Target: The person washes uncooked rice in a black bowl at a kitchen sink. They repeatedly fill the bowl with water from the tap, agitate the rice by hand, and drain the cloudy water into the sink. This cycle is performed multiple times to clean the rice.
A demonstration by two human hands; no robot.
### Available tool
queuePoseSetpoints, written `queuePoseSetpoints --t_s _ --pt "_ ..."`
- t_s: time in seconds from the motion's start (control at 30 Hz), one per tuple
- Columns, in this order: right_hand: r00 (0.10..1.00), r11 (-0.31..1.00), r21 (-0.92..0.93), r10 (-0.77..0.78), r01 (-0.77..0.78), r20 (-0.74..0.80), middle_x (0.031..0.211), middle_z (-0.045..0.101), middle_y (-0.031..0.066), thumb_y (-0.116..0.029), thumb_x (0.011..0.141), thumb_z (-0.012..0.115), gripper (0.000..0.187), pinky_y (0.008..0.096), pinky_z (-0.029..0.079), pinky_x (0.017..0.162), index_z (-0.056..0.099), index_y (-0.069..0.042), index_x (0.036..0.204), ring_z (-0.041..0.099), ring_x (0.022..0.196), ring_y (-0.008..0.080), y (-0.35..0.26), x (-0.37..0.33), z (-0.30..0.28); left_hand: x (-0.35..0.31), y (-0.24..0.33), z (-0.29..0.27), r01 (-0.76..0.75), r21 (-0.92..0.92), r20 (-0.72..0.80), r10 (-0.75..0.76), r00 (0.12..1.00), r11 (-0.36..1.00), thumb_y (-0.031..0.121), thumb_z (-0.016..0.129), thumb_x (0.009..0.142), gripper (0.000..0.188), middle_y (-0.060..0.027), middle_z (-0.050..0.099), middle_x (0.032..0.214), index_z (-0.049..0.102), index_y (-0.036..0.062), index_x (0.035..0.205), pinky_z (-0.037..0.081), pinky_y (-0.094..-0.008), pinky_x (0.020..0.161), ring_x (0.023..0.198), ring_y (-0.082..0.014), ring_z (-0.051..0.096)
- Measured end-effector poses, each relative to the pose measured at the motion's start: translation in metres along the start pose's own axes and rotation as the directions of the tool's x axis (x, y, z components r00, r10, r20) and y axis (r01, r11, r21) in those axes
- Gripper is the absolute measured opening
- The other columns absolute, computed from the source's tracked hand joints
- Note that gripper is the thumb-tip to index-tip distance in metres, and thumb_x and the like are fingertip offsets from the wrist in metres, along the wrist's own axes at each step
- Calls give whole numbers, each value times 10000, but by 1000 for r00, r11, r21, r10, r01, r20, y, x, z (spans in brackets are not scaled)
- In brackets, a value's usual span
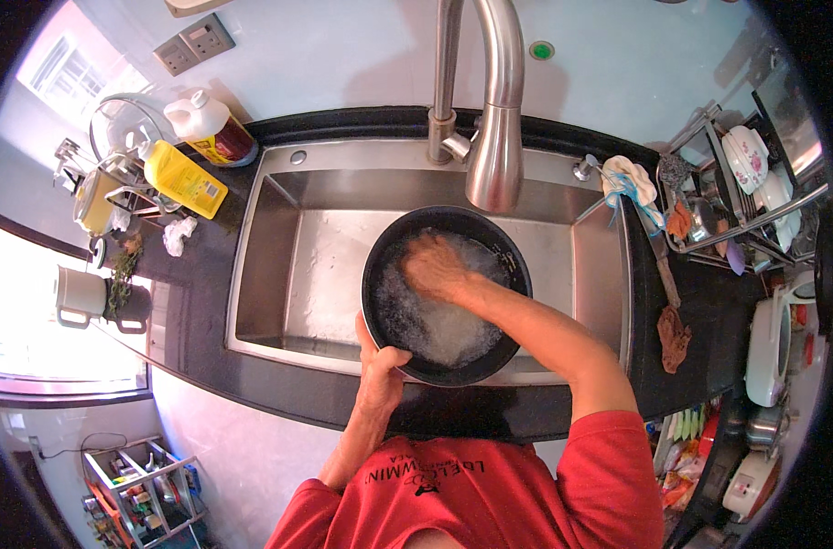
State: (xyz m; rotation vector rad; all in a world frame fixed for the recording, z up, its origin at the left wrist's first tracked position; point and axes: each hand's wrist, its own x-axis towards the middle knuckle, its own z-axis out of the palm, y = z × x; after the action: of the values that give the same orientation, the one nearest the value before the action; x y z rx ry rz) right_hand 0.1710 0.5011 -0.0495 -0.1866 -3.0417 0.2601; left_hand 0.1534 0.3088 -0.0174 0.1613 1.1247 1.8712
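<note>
The pot (462,374) looks matt, the sink (329,261) satin metal, and the yellow bottle (184,179) at ten o'clock smooth plastic.

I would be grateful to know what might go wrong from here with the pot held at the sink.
The left hand grips the dark pot at one side of its rim, so the pot might tip or slip. The right hand is in the cloudy water, so a brisk movement could splash some over the rim. The faucet head appears near the far rim; lifting the pot may knock it.
</note>
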Motion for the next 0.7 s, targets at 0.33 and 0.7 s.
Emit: queuePoseSetpoints --t_s 0.33,0.7 --pt "836 903 284 130 -322 533 1140 530 266 -152 847 510 341 490 493 806 502 -44 1171 570 1006 438 -55 -66 -29 -8 -2 -7 -28 -67 -31 26 999 997 43 525 563 783 -83 445 1156 299 120 1309 408 -343 914 1075 -236 454" --pt "990 844 534 -111 48 85 953 605 235 -110 748 539 205 484 457 796 614 -22 918 596 920 386 -68 -17 26 -23 -2 -19 38 -138 18 -36 999 990 39 530 578 788 -83 433 1202 306 140 1327 405 -382 961 1133 -249 437"
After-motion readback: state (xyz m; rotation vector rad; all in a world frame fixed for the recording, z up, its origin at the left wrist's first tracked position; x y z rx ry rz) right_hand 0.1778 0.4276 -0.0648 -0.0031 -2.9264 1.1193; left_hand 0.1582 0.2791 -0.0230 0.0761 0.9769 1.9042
